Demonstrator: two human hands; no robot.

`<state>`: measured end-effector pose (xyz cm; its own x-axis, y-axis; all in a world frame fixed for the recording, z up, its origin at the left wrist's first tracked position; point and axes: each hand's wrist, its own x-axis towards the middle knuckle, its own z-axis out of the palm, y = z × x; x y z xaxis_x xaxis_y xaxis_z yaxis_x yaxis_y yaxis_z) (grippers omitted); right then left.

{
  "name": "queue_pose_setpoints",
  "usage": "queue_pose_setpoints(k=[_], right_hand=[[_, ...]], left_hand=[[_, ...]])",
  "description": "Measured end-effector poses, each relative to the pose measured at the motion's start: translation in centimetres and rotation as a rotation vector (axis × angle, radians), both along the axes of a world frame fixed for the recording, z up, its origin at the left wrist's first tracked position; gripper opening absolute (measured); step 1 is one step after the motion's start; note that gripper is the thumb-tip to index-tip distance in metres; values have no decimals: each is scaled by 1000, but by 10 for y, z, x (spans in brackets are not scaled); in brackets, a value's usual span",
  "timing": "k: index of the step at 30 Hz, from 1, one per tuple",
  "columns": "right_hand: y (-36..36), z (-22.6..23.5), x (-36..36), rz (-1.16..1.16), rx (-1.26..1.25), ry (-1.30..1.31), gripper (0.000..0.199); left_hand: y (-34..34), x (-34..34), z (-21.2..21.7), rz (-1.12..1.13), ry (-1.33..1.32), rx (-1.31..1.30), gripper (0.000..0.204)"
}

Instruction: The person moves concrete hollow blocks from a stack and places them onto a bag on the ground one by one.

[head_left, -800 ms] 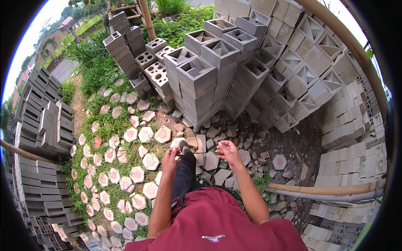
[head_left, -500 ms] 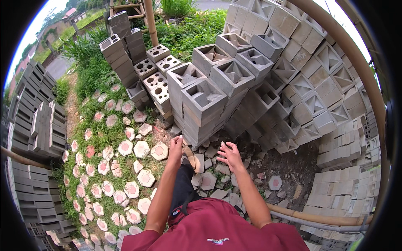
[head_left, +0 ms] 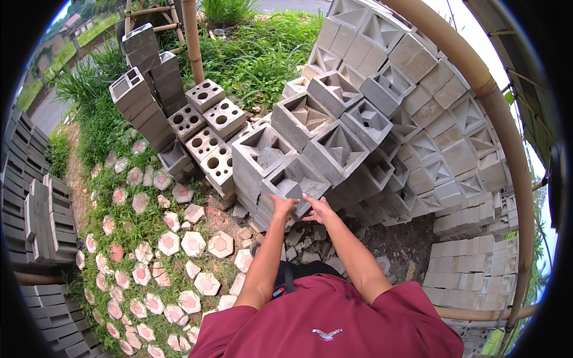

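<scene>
A hollow grey concrete block (head_left: 305, 184) tops the near corner of a waist-high stack, its open side facing up and slanted inner walls showing. Both arms stretch forward to it. At the lower left part of its front, my left hand (head_left: 283, 206) has thumb and fingers spread against the block. Close by on the right, at the near corner, my right hand (head_left: 319, 210) has its thumb up by the rim and its fingers stretched out below. Neither hand visibly closes round the block; some fingertips are hard to make out. Similar hollow blocks (head_left: 339, 150) sit directly behind.
Left of the stack stand blocks with round holes (head_left: 216, 162) and a taller pile of grey blocks (head_left: 136, 98). Hexagonal pavers (head_left: 194, 243) dot the grass at left. Rubble (head_left: 293, 237) lies below the stack. A bamboo pole (head_left: 498, 119) and a block wall rise at right.
Both hands have moved forward from open air to the near block of the stack. My body has come closer to it. The blocks look unmoved.
</scene>
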<state>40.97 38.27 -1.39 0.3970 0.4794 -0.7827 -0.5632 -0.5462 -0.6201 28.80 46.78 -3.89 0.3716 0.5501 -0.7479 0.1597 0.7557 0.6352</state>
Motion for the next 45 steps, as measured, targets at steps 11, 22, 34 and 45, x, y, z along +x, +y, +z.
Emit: queue_pose_setpoints(k=[11, 22, 34, 45], right_hand=[[11, -26, -3, -1, -76, -21, 85], [25, -57, -16, -28, -115, -206, 55], [-60, -25, 1, 320, 13, -129, 56], [-61, 8, -75, 1179, 121, -280, 56]], left_hand=[[1, -12, -34, -49, 28, 12, 108], [-4, -26, -38, -25, 15, 32, 95], [-56, -98, -51, 431, -141, 109, 98], [-187, -230, -12, 326, -174, 55, 92]])
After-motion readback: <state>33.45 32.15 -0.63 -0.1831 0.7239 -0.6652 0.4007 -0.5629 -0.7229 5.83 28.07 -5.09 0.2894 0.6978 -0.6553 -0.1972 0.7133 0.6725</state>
